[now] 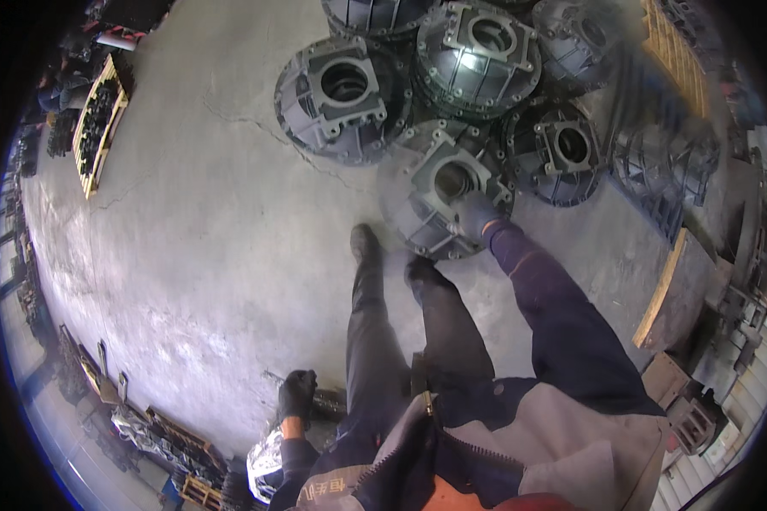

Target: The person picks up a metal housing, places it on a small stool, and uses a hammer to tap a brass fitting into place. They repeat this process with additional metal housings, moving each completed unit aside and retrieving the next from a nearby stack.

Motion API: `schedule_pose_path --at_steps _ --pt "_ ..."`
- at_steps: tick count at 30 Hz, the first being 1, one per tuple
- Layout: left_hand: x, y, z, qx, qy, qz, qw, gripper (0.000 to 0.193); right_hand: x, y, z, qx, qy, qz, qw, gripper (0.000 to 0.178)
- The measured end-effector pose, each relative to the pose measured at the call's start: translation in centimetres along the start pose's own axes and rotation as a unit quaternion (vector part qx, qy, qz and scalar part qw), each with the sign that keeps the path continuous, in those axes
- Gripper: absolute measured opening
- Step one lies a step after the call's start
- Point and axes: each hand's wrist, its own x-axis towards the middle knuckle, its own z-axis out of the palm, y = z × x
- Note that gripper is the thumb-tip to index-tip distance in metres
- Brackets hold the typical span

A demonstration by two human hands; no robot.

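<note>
The right hand (479,215), in a grey glove, is at the round opening of the nearest housing (418,215), on the side toward the person's right. Its fingers are blurred and partly lost against the metal, so how far they are bent, and whether they grip the rim, cannot be told. That housing sits on the floor (204,213) just ahead of the person's boots (365,241), with its opening facing up.

The left hand (297,393), in a dark glove, hangs low beside the left leg (368,336), well apart from the housings. Its fingers look curled; whether they close on anything cannot be told.

Around the nearest housing stand others of the same kind: a left housing (311,115), a middle housing (477,75) beyond it, and a smaller-looking right housing (561,175). Far to the left, a wooden pallet (89,175) carries dark parts (99,115). On the right, a board (660,289) is near a tan block (663,381).
</note>
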Motion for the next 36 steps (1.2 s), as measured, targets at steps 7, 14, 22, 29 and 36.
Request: schedule_pose_path --at_steps 7,14,22,29,36 --pt "2.4 3.7 -1.6 0.010 0.016 0.093 0.995 0.041 0.0 -0.8 1.3 -0.034 0.030 0.025 0.999 0.038" --pt "5.1 6.9 -6.6 0.042 0.087 0.153 0.983 0.035 -3.4 -4.7 -1.6 0.076 0.207 0.170 0.960 0.042" --pt "12.9 0.6 -15.6 -0.001 0.225 0.338 0.914 0.045 -8.4 -10.2 3.9 0.205 0.283 0.382 0.856 0.036" --pt "19.1 -5.2 -33.1 -0.004 0.354 0.235 0.905 0.025 -4.0 -24.2 6.9 0.356 0.178 0.431 0.810 0.032" --pt "22.9 4.6 -52.7 -0.011 0.348 0.167 0.922 0.045 5.4 -32.7 -5.4 0.339 0.240 0.268 0.869 0.029"
